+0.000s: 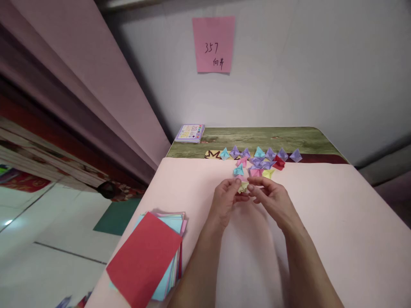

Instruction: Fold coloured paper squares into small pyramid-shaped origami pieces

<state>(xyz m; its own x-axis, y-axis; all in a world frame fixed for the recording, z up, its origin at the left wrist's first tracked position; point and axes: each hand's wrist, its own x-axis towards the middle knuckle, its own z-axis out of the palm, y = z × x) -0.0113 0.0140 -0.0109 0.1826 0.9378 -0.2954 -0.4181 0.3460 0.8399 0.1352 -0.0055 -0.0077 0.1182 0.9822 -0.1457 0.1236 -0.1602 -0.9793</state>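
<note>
Between my two hands is a small pale yellow folded paper piece (243,187), raised over the pink table cover. My left hand (225,196) pinches its left side between thumb and fingers. The fingers of my right hand (271,194) are bent around its right side, thumb and fingertips at the paper. Just beyond my fingertips lie several finished origami pieces: a blue one (238,170), a pink one (256,172), a yellow one (268,173) and a red one (279,162). Purple origami pieces (270,154) and more blue ones form a row behind them.
A stack of coloured paper topped by a red sheet (146,256) lies at the table's left front edge. A purple-edged booklet (190,133) rests at the back left corner. Pink cover (337,214) spreads over the table. A pink note (214,45) hangs on the wall.
</note>
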